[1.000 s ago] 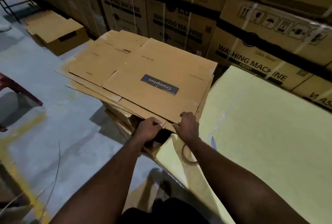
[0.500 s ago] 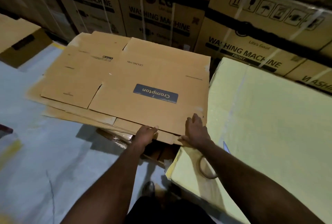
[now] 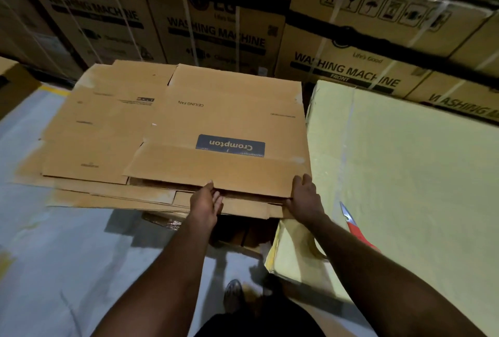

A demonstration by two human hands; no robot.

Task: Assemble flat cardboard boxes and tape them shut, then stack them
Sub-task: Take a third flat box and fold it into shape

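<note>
Jointly left hand, right hand pinch carton edge.

Left hand pinching, right hand gripping

The room around me is dim. The yellow-covered platform fills my right side, its top pale and flat. Behind it, and running off to its left, washing machine cartons are stacked into a wall. They are bound with white strapping, and their upper rows sink into shadow. Left of the platform the floor is smooth grey-blue, with a yellow painted line near the foot of the cartons. Farther left of the platform, at the edge of my view, sits what may be another brown carton, too cut off to be sure.
</note>
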